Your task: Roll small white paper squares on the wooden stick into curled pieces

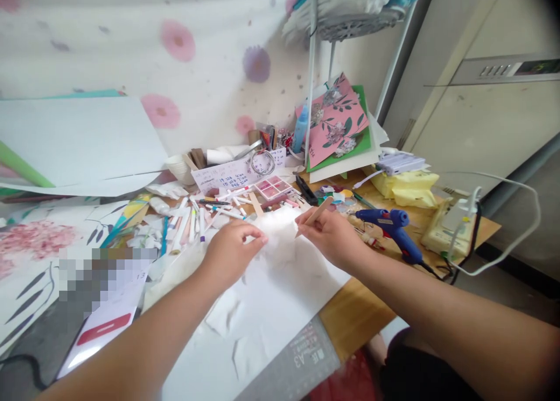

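My right hand (326, 229) grips a flat wooden craft stick (318, 211), its lower tip pointing down toward soft white material (280, 232). To the left of that material is my left hand (234, 249), thumb and forefinger brought together in a pinch. Whatever lies between those fingertips is too pale and small to make out. Both hands are over a large white sheet (280, 319), where torn or cut white paper pieces (223, 313) lie nearer to me. A grey cutting mat (306, 354) shows from under the sheet's front edge.
Markers (192, 220) and a pink palette box (273, 188) crowd the area behind my hands. On the right lie a blue glue gun (391, 229), a yellow packet (405, 188) and a white cable (531, 214). A laptop-like screen (102, 319) stands at left. Pink floral artwork (336, 121) leans behind.
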Demonstrator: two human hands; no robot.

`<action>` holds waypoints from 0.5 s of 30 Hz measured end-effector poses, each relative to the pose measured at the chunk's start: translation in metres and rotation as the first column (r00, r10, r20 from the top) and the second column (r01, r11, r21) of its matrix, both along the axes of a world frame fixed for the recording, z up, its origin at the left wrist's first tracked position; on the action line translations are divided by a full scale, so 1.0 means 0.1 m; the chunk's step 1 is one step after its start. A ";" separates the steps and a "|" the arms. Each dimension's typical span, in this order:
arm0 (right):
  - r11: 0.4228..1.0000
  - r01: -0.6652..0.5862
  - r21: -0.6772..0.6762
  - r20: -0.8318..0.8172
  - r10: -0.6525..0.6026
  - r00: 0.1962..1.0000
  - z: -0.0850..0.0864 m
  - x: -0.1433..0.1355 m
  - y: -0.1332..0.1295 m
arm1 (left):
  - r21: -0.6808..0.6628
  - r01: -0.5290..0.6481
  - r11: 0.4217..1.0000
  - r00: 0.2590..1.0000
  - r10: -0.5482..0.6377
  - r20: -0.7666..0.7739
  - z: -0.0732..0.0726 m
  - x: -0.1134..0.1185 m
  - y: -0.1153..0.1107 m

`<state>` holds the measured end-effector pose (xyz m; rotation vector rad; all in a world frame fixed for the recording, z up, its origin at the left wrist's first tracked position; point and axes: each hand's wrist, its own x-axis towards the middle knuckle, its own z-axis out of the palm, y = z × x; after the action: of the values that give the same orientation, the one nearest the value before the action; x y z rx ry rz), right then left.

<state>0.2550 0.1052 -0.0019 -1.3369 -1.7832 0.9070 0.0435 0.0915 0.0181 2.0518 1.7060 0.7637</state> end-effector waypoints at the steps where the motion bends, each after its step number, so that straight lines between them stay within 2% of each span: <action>1: 1.000 -0.005 0.010 0.006 0.005 1.000 0.00 0.02 -0.01 | 0.013 -0.004 1.000 1.000 0.005 -0.018 -0.03 0.01 0.06; 4: 0.999 -0.009 0.046 0.008 0.009 1.000 -0.02 0.08 -0.04 | 0.061 -0.049 0.997 0.996 0.053 -0.065 -0.05 -0.04 0.11; 6: 0.996 -0.003 0.084 -0.008 0.004 1.000 -0.03 0.12 -0.07 | 0.099 -0.064 0.993 0.993 0.074 -0.092 0.01 -0.12 0.04; 8: 0.992 -0.001 0.130 -0.036 0.006 0.999 -0.03 0.15 -0.10 | 0.110 -0.020 0.994 0.991 0.035 -0.132 0.09 -0.21 -0.11; 11: 0.981 -0.025 0.191 -0.078 0.041 0.996 -0.02 0.17 -0.20 | 0.037 0.174 0.984 0.967 -0.163 -0.197 0.16 -0.33 -0.39; 13: 0.974 -0.064 0.216 -0.086 0.084 0.993 0.00 0.16 -0.29 | -0.113 0.345 0.932 0.901 -0.362 -0.240 0.16 -0.37 -0.55; 15: 0.966 -0.107 0.236 -0.089 0.131 0.987 0.04 0.14 -0.38 | -0.255 0.402 0.879 0.851 -0.461 -0.250 0.11 -0.39 -0.68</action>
<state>0.2686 0.0668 0.0016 -1.0273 -1.8409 0.7895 0.0049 0.0238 0.0291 2.3759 1.3017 0.1320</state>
